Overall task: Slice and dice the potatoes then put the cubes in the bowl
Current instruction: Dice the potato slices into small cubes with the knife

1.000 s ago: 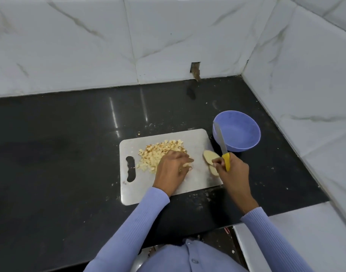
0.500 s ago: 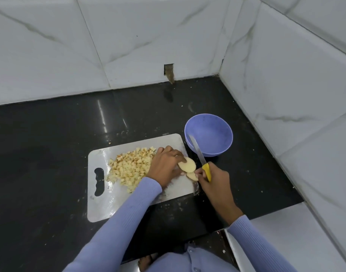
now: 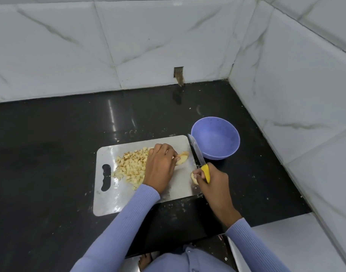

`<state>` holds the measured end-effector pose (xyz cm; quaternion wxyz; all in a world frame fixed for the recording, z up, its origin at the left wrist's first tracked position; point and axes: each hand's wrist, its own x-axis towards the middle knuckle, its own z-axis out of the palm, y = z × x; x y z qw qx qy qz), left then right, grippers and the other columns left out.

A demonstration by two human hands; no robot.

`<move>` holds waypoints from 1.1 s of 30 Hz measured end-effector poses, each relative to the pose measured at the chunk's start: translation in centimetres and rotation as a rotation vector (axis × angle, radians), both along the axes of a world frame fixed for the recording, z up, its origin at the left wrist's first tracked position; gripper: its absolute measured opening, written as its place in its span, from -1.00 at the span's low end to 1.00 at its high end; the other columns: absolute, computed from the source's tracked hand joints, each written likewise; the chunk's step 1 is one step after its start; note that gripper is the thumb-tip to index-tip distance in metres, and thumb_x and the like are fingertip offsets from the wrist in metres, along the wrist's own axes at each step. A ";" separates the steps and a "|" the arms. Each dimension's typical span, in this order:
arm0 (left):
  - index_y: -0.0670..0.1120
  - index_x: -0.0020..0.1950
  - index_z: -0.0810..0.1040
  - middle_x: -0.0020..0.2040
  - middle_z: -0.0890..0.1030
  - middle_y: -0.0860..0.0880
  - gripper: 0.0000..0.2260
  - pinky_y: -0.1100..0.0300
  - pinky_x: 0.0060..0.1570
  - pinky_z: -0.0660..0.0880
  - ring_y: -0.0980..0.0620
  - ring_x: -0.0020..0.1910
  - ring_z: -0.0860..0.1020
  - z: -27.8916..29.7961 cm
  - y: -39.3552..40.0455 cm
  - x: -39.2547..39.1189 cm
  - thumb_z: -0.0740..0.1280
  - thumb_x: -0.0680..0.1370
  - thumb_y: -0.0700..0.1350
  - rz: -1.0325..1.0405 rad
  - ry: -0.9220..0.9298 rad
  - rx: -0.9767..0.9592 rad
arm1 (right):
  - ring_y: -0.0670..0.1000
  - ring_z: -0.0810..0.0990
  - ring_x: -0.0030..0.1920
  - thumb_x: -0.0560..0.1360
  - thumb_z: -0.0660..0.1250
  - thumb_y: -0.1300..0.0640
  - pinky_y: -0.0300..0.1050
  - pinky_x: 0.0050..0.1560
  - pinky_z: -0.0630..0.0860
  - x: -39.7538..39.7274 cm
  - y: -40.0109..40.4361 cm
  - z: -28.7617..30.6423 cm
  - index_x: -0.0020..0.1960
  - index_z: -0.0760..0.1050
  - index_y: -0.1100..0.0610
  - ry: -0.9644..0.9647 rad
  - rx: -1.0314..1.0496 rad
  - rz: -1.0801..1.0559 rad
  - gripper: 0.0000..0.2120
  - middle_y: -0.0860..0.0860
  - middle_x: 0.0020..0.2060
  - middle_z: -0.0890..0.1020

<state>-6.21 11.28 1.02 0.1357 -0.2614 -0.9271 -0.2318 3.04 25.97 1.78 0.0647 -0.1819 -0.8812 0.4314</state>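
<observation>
Now, L hand (image 3: 160,167): potato slices (image 3: 181,158) pinched on steel board (image 3: 117,201).
R hand (image 3: 213,183): yellow-handled knife (image 3: 197,154) gripped, at board's right edge.
Cubes (image 3: 132,167): heaped mid-board.
Bowl (image 3: 215,138): round lilac plastic, beside board.

No writing, label, brand, number or sign can be read anywhere in the head view.
</observation>
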 end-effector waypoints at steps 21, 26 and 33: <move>-0.06 -0.09 0.67 0.02 0.58 -0.05 -0.83 0.18 0.06 0.29 -0.06 0.08 0.41 0.0 -15.4 8.5 0.39 0.50 0.03 0.769 -0.518 0.114 | -0.04 0.63 -0.18 0.47 0.39 0.25 -0.18 -0.18 0.53 -2.3 -11.7 -0.8 -0.27 0.36 0.08 0.018 0.056 0.569 -0.75 0.00 -0.24 0.68; -0.01 -0.03 0.67 0.02 0.55 0.01 -0.77 0.19 0.05 0.29 -0.01 0.06 0.38 -0.4 -16.2 8.6 0.49 0.39 0.08 0.714 -0.418 0.013 | -0.08 0.58 -0.26 0.48 0.37 0.24 -0.41 -0.30 0.36 -2.1 -13.6 -0.8 -0.20 0.36 0.09 -0.038 0.111 0.656 -0.80 -0.06 -0.25 0.66; 0.04 0.13 0.65 0.10 0.57 0.03 -0.68 0.14 0.01 0.31 -0.03 0.07 0.41 -1.0 -17.3 7.8 0.50 0.39 -0.03 0.373 -0.344 -0.031 | -0.08 0.66 -0.28 0.50 0.29 0.29 0.04 -0.18 0.59 -1.4 -14.4 -0.7 -0.20 0.35 0.11 -0.149 0.002 0.661 -0.82 0.05 -0.25 0.65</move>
